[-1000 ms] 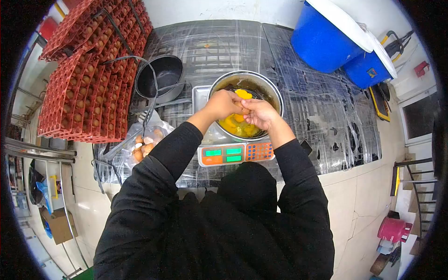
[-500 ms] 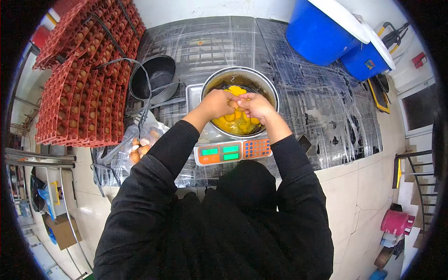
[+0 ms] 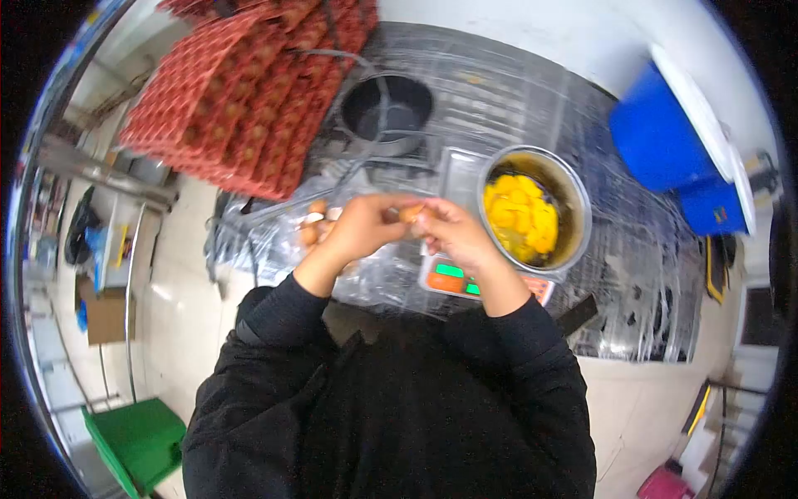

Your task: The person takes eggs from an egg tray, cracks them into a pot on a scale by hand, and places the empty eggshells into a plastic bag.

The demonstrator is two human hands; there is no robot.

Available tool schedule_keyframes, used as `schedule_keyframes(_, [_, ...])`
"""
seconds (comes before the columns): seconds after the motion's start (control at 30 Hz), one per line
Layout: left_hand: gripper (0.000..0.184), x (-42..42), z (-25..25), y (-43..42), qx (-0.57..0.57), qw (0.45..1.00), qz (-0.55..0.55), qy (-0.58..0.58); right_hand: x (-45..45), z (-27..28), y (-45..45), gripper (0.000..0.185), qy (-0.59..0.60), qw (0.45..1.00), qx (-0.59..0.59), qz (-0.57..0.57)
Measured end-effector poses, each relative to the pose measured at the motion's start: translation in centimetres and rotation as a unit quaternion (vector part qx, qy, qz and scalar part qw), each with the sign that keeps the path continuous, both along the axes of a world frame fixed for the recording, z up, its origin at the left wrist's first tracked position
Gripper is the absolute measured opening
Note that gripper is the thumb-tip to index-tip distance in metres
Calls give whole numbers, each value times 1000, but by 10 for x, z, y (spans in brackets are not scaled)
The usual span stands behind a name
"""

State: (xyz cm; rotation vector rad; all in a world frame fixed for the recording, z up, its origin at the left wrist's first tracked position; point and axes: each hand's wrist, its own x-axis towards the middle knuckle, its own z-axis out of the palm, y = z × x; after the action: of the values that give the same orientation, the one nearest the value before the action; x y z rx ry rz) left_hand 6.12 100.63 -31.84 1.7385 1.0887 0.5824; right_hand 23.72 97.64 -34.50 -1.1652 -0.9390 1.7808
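Observation:
My left hand and my right hand meet in front of me, left of the pot. Their fingertips are closed around a brown eggshell; blur hides whether it is in one piece or two. To the right, a metal pot holds many yellow egg yolks. It rests on an orange kitchen scale with green lit displays, partly covered by my right hand and forearm. Beside my left hand, several broken eggshells lie on clear plastic.
Stacked red egg trays full of eggs stand at the back left. A dark empty pot sits behind my hands on the plastic-wrapped table. Blue buckets with white rims stand at the back right. A green bin is lower left.
Both hands have moved from over the pot toward the left, with the eggshell between them. The view has turned left, so the pot now appears farther right and the yolks are uncovered.

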Motion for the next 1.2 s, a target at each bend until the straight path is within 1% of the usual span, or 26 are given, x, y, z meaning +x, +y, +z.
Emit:
schedule_keyframes(0.07, [35,-48,4,-13,-101,994,34,34,-51,-19,8,38,-10,998,-18,65])
schedule_keyframes(0.13, [37,-93,-33,-18,-114,992,50,-28,-93,-31,15,39,-27,995,-22,90])
schedule_keyframes(0.17, [37,-109,-38,-19,-118,990,56,-59,-110,-37,18,39,-24,995,-24,89])
schedule_keyframes(0.2, [40,-125,-41,-19,-70,997,23,6,-125,-45,22,39,-21,996,-25,86])
schedule_keyframes(0.27, [42,-153,-49,-15,70,994,-21,77,-143,-80,29,43,-190,973,113,63])
schedule_keyframes(0.3, [42,-167,-48,-12,143,982,-42,115,-147,-92,35,45,-269,944,187,46])
schedule_keyframes(0.33, [41,-170,-16,-15,94,984,17,148,-146,-96,39,50,-301,935,162,94])
schedule_keyframes(0.37, [40,-181,-5,-12,128,981,72,124,-142,-99,41,56,-334,922,137,139])
schedule_keyframes(0.43, [39,-203,12,-4,192,963,174,67,-136,-108,32,53,-324,923,171,117])
schedule_keyframes(0.47, [35,-213,26,0,229,948,218,39,-135,-103,31,51,-337,920,163,120])
schedule_keyframes(0.5, [33,-221,25,8,220,928,294,-63,-135,-97,29,48,-350,916,153,123])
schedule_keyframes(0.53, [32,-229,21,18,206,893,363,-166,-136,-87,33,45,-364,912,142,124])
schedule_keyframes(0.57, [30,-234,24,26,189,845,424,-267,-144,-69,39,44,-344,919,158,108])
schedule_keyframes(0.6, [24,-233,27,32,200,783,467,-358,-156,-49,44,43,-323,926,174,91])
schedule_keyframes(0.63, [23,-233,21,37,167,750,489,-412,-171,-30,51,41,-302,932,188,74])
schedule_keyframes(0.67, [23,-232,2,41,133,714,506,-465,-187,-13,64,40,-300,928,210,69])
schedule_keyframes(0.7, [22,-228,-17,46,99,673,519,-517,-203,5,79,43,-283,919,271,51])
schedule_keyframes(0.73, [20,-221,-33,49,104,723,525,-437,-219,26,94,46,-264,905,331,35])
schedule_keyframes(0.8, [20,-201,-79,54,121,798,517,-284,-252,74,128,51,-218,928,302,-12])
schedule_keyframes(0.83, [21,-192,-101,54,131,826,504,-214,-265,112,135,59,-263,903,336,-43])
schedule_keyframes(0.87, [23,-185,-108,52,122,855,478,-161,-275,117,159,64,-331,871,355,-70])
schedule_keyframes(0.9, [25,-182,-111,51,112,879,450,-106,-284,139,165,70,-357,871,332,-65])
schedule_keyframes(0.97, [28,-178,-99,47,101,899,423,-54,-298,138,183,75,-372,834,407,-2])
schedule_keyframes(1.07, [29,-190,-93,50,115,911,395,-17,-306,147,158,76,-504,739,445,43])
schedule_keyframes(1.13, [29,-191,-100,53,144,911,386,-14,-324,146,143,69,-540,722,432,25])
schedule_keyframes(1.2, [29,-185,-111,52,105,923,370,-6,-337,142,138,62,-563,714,415,-16])
